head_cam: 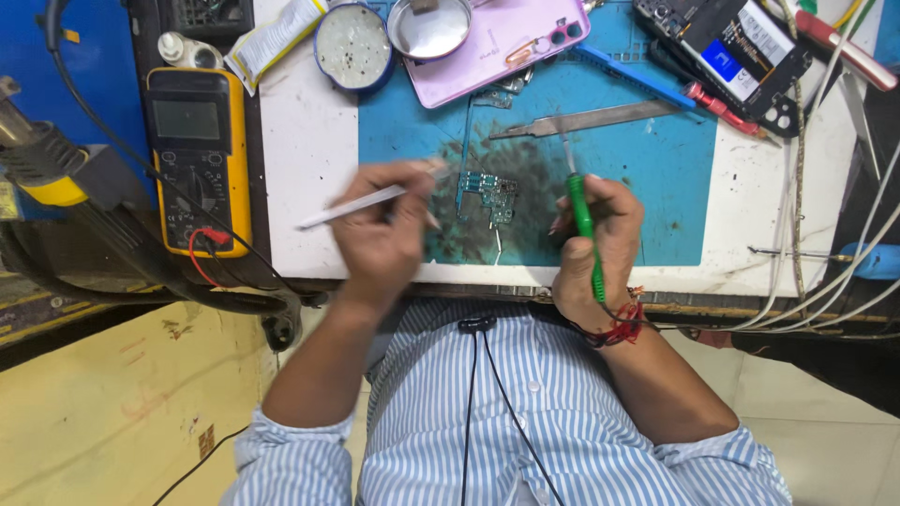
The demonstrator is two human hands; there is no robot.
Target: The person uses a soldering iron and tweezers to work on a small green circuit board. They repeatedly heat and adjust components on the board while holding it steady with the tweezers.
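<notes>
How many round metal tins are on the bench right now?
2. A blue-rimmed round tin holding pale speckled paste sits at the top edge of the blue mat; a shiny empty round metal dish lies beside it, resting on the pink phone back cover. None seems hidden.

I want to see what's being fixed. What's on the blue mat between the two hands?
In the head view, a small circuit board lies on the blue mat between the left hand and right hand.

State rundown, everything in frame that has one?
left hand: closed on tweezers
right hand: closed on green-handled tool, tip up
circuit board: bare, flat on blue mat
multimeter: screen blank, leads plugged in
pink phone cover: lying flat
round tin: lid off
</notes>
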